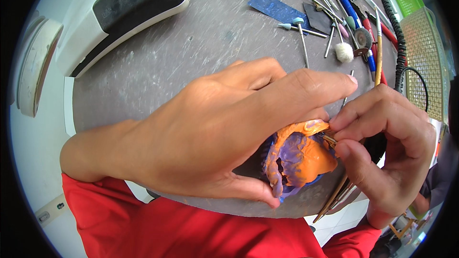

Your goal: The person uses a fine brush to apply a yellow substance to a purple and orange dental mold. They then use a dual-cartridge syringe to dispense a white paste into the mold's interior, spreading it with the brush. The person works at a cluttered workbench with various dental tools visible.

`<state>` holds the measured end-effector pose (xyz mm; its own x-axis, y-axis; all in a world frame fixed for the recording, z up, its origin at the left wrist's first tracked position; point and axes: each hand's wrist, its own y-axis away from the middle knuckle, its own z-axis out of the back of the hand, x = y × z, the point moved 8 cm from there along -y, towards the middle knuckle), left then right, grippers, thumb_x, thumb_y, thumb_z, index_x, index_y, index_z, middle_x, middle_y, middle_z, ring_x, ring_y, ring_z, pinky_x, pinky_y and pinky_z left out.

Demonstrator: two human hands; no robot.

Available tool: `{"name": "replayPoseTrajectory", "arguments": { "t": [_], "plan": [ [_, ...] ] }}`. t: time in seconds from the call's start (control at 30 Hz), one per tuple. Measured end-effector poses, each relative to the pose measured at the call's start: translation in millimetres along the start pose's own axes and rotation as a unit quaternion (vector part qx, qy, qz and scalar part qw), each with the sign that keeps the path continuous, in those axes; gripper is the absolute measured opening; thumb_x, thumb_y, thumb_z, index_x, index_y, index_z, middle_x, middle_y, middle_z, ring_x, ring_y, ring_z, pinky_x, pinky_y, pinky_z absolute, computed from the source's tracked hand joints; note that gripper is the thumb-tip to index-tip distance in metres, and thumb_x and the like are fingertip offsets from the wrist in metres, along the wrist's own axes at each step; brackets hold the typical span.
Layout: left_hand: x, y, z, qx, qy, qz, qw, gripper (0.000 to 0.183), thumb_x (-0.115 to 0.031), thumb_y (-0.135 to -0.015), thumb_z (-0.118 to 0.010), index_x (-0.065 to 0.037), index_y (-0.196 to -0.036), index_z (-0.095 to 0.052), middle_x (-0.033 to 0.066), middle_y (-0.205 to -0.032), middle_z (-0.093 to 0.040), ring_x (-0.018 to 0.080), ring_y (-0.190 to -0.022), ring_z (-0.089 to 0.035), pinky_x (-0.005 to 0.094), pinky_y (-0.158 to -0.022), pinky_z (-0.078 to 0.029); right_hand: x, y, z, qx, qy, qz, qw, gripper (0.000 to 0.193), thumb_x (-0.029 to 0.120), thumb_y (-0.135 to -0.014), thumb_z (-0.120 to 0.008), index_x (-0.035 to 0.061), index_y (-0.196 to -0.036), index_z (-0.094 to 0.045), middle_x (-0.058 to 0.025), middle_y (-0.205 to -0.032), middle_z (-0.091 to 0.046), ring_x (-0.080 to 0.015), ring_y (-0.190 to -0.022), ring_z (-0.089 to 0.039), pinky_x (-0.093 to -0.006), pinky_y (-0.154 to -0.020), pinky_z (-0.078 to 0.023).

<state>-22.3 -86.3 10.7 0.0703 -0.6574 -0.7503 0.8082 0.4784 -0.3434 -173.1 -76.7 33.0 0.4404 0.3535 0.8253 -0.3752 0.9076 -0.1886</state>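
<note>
A dental impression (pixel 299 157) of orange and purple putty sits in a blue tray that shows only at its edges. My left hand (pixel 205 124) curves over it from the left and grips it, thumb at its near edge and fingers at its far side. The index finger stretches out past the impression. On the right, my right hand (pixel 382 138) is closed in a pinch on a small gold-coloured metal pin (pixel 329 139) at the impression's right rim. The fingertips hide most of this pin, so its exact kind does not show.
Several rotary burs and polishing tips (pixel 344 51) lie scattered at the far right of the scratched grey table (pixel 143 86), with a blue strip (pixel 275 8) and brushes (pixel 378 48). A green-and-cream plastic basket (pixel 423 62) stands beyond. A black-and-white device (pixel 138 9) occupies the far left.
</note>
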Motion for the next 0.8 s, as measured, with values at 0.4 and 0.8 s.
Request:
{"name": "replayPoseTrajectory", "arguments": {
  "t": [0.4, 0.8],
  "plan": [
    [-1.0, 0.1, 0.9, -0.019, -0.006, 0.012, 1.0, 0.098, -0.035, -0.067, -0.093, 0.009, -0.14, -0.044, 0.0268, -0.136, -0.062, 0.0273, -0.102, -0.074, 0.0317, -0.08, -0.05, 1.1, -4.5, -2.3, 0.012, -0.003, 0.008, 1.0, 0.01, 0.0, -0.066, -0.074, -0.0016, -0.074, -0.068, -0.0142, -0.079, -0.067, -0.0184, -0.072, -0.065, -0.0264, -0.068, -0.05],
    [-1.2, -2.7, 2.2, -0.019, 0.002, 0.019, 1.0, 0.102, -0.034, -0.064, -0.094, 0.01, -0.141, -0.044, 0.0247, -0.132, -0.065, 0.027, -0.095, -0.071, 0.0323, -0.081, -0.051, -2.0, 3.1, -3.3, -0.063, -0.003, 0.002, 0.998, 0.011, 0.002, -0.066, -0.076, -0.0013, -0.073, -0.068, -0.014, -0.079, -0.067, -0.0182, -0.072, -0.064, -0.0264, -0.066, -0.048]
  ]
}}
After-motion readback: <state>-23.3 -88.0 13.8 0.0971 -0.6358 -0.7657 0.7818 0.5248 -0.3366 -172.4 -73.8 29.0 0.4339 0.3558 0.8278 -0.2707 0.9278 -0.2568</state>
